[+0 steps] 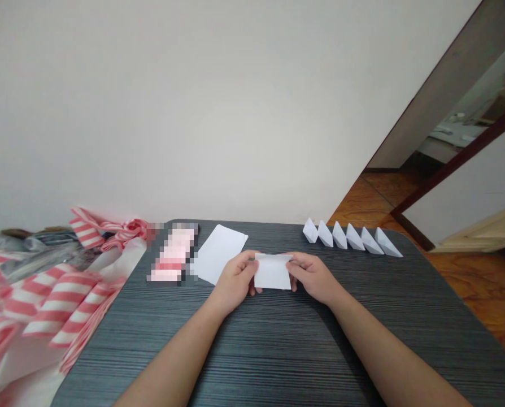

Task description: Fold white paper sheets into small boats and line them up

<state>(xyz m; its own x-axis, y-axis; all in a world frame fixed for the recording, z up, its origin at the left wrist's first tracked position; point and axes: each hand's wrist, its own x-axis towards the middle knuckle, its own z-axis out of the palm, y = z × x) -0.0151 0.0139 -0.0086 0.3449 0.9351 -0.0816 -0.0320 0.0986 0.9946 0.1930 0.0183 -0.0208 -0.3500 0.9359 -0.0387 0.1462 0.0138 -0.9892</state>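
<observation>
Between my two hands is a small, roughly rectangular piece of white paper, held just above the dark table. My left hand pinches its left edge, thumb in front and fingers behind. At the right edge my right hand grips it the same way. Behind my left hand lies a white paper sheet, flat on the table and partly covered by that hand. Several folded white paper pieces stand in a row at the back right, apart from my right hand.
The dark, wood-grained table stands against a pale wall. A blurred-out pink and white item lies at its back left. Red-and-white striped cloth is heaped beyond the left edge. Wooden floor shows at the right.
</observation>
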